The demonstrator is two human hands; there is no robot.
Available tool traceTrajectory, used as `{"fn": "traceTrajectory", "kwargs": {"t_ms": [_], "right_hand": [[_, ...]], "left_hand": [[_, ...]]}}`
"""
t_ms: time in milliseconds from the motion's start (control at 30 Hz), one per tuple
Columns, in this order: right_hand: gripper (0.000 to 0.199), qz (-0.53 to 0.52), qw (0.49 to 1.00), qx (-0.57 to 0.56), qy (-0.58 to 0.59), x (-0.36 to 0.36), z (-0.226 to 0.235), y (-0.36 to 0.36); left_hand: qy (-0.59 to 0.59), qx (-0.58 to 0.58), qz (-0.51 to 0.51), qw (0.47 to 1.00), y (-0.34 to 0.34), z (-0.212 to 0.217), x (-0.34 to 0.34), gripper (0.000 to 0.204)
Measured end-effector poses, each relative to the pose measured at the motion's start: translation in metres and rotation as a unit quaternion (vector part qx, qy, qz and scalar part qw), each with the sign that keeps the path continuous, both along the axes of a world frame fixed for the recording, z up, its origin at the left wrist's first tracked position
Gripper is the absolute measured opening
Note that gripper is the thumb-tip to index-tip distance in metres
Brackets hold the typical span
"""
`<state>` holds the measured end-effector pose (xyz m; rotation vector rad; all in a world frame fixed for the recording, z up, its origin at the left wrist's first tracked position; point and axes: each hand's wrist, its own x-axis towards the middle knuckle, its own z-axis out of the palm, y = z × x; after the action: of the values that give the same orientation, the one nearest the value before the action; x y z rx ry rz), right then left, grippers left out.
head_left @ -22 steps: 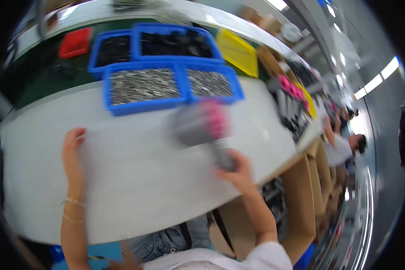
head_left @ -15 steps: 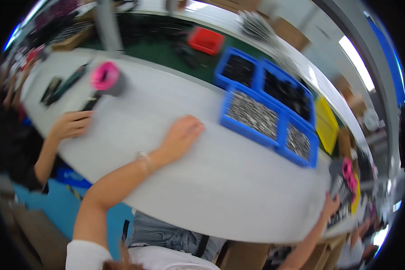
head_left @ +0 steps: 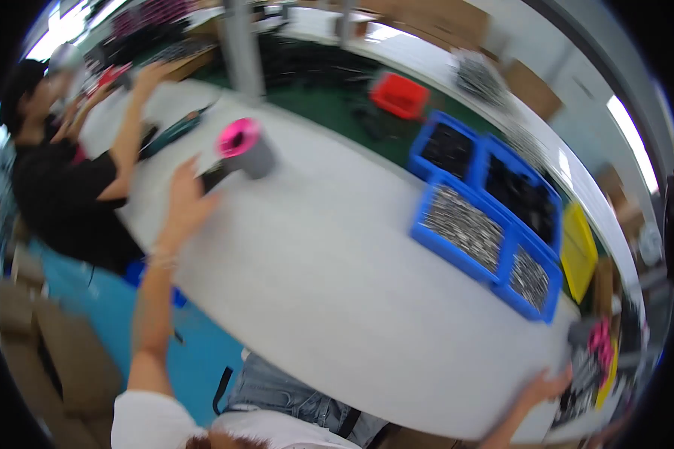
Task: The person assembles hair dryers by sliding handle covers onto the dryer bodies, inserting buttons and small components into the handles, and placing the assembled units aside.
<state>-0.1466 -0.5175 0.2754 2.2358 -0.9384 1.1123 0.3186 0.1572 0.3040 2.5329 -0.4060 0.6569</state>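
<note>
My left hand (head_left: pixel 187 208) reaches over the left part of the white table, thumb and fingers spread, with nothing visible in its grip. Just beyond it lies a dark piece (head_left: pixel 216 176), beside a grey cylinder with a pink rim (head_left: pixel 251 153). Whether my fingers touch the dark piece is hard to tell. At the table's right end my right hand (head_left: pixel 548 387) has thumb and fingers apart, close to several grey and pink parts (head_left: pixel 597 346). It is slightly blurred, and no object shows in it.
Blue bins (head_left: pixel 464 224) at the right hold black parts and small silvery metal pieces. Behind them are a red tray (head_left: pixel 400 96) and a yellow bin (head_left: pixel 579 253). A green-handled tool (head_left: pixel 176 131) lies far left, near a co-worker in black (head_left: pixel 71 194). A grey post (head_left: pixel 243 52) stands behind the table.
My left hand has moved left from mid-table toward the dark piece and opened. The co-worker's hand has withdrawn from there. My right hand no longer grips the grey part. The view has shifted.
</note>
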Motion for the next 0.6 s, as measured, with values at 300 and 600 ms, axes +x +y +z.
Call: {"fn": "traceTrajectory", "kwargs": {"t_ms": [300,600], "right_hand": [[0.026,0.391,0.875,0.286,0.007,0.147,0.045,0.258],[0.020,0.540,0.767,0.325,0.122,0.230,0.042,0.336]], "left_hand": [[0.462,-0.310,-0.175,0.813,0.001,0.011,-0.071,0.036],[0.611,-0.167,-0.473,0.613,-0.191,-0.003,-0.138,0.029]]}}
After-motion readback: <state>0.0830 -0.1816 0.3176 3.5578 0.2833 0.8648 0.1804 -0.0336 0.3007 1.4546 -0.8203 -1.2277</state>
